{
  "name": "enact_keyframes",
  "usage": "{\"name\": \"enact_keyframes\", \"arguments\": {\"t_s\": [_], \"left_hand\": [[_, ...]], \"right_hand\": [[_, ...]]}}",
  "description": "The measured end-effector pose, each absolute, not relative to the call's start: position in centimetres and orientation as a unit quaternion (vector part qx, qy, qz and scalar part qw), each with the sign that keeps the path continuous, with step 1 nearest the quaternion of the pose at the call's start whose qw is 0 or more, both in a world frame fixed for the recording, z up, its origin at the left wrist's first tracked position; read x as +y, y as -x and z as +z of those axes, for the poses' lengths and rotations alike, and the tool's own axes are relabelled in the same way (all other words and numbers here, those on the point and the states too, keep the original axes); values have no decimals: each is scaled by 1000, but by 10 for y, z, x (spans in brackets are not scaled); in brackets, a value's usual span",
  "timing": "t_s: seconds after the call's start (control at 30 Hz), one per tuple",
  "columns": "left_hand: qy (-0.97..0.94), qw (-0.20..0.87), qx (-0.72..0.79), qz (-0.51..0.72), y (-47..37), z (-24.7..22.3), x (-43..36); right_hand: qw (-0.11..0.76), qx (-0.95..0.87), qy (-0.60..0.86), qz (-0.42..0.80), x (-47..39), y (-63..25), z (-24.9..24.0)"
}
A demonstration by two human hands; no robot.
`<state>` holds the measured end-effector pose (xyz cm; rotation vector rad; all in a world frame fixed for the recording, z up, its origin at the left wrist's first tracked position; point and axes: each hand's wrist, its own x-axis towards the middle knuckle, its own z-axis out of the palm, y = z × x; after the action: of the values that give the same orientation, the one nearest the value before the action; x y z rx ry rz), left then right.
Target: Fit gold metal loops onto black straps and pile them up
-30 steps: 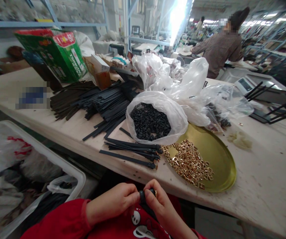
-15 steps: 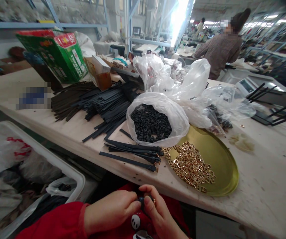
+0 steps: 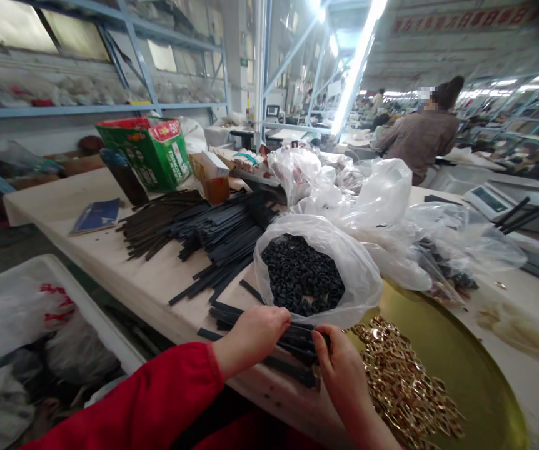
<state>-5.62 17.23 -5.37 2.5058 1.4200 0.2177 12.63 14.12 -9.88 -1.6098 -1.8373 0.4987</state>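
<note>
My left hand [image 3: 256, 337] is closed, its fingertips pressed together on a black strap [image 3: 301, 326]. At the strap's other end, my right hand [image 3: 342, 359] pinches it between thumb and fingers. Both hands are just above several black straps with gold-coloured ends [image 3: 292, 369] lying near the table edge. Right behind the hands stands an open white plastic bag [image 3: 363, 269] full of small black loops [image 3: 300, 275]. To the right of my right hand, a heap of gold buckles [image 3: 405, 375] lies on a round gold tray [image 3: 480, 362].
Bundles of loose black strips [image 3: 222, 231] and brown strips [image 3: 161, 215] lie behind to the left, near a blue booklet [image 3: 95, 215] and a green box [image 3: 157, 156]. Clear plastic bags [image 3: 377, 194] fill the back. A white bin [image 3: 77, 287] stands lower left. A person [image 3: 422, 134] works beyond.
Both hands have risen from my lap to the straps on the table, with the strap now stretched between them. The camera view has tilted up, showing more of the shelves and ceiling.
</note>
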Motion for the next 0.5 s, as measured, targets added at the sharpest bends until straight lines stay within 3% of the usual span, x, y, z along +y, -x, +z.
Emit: {"name": "enact_keyframes", "arguments": {"t_s": [0.17, 0.33, 0.5], "left_hand": [[-841, 82, 530, 61, 75, -73, 223], [-736, 22, 675, 40, 125, -81, 271], [-697, 14, 715, 41, 132, -83, 287]], "right_hand": [[246, -755, 603, 74, 165, -133, -112], [263, -757, 595, 69, 162, -138, -119], [286, -754, 589, 47, 156, -142, -110]]}}
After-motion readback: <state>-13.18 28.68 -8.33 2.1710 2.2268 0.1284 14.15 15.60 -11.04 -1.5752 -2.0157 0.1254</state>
